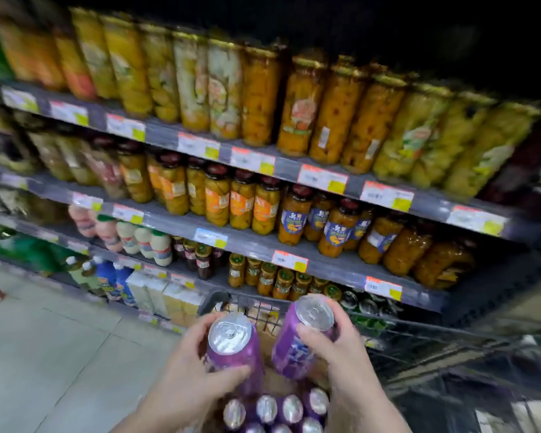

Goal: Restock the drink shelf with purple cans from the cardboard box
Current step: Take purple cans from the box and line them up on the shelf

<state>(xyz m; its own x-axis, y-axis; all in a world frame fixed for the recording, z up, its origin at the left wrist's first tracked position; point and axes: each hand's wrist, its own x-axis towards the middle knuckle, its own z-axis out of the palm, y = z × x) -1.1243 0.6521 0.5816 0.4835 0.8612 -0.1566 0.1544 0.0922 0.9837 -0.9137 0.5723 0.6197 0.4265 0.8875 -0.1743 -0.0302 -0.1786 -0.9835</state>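
Two purple cans, one [231, 348] clamped in the left hand [197, 367], the other [300, 339] in the right hand [331, 348], hang above the cardboard box [272, 342] of remaining cans [275, 410]. Tilted as they are, either might slip or knock the fruit jars [281, 282] crowding the shelf.

Glossy purple cans [235, 354] with shiny metal tops, glass jars [300, 110]
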